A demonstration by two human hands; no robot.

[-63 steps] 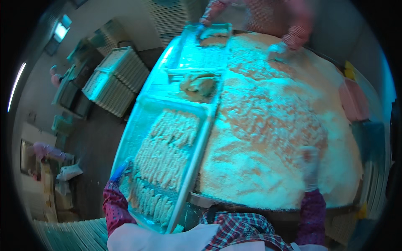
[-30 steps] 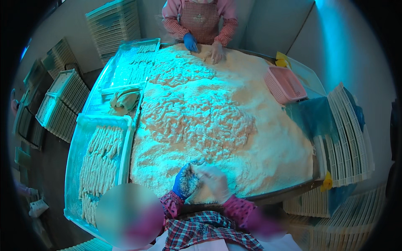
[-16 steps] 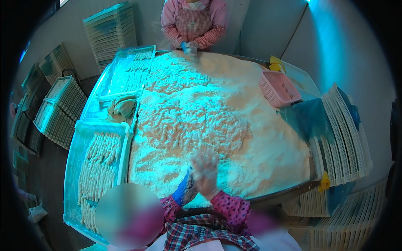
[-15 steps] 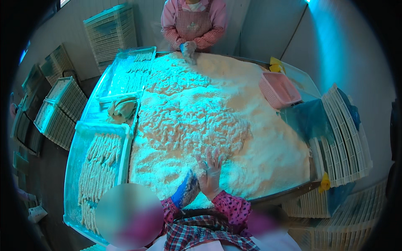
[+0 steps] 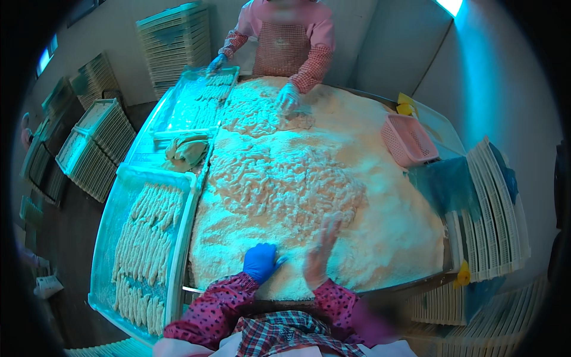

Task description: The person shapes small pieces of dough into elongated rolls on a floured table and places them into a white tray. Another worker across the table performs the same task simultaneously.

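Observation:
My left hand [image 5: 260,262], in a blue glove, rests back upward on the pale crumbs [image 5: 244,223] near the table's front edge, its thumb apart. To its right, my right hand [image 5: 323,254], in a clear glove, is raised on edge with stretched, slightly blurred fingers and nothing visible in it. Beyond both hands lies a broad heap of short coated strips [image 5: 279,184]. Left of them, a light-blue tray [image 5: 103,262] holds rows of coated strips [image 5: 146,238].
A co-worker [image 5: 282,50] stands opposite, one glove at the far tray [image 5: 168,113], the other on the heap. A cloth [image 5: 185,152] lies between trays. At right are a pink basket [image 5: 404,137], blue plastic sheet [image 5: 440,181] and stacked racks [image 5: 493,208]. More stacks [image 5: 89,149] stand at left.
My hands were together half a second ago and are now apart, the right shifted rightward. The co-worker's hands have separated, one moving to the far tray.

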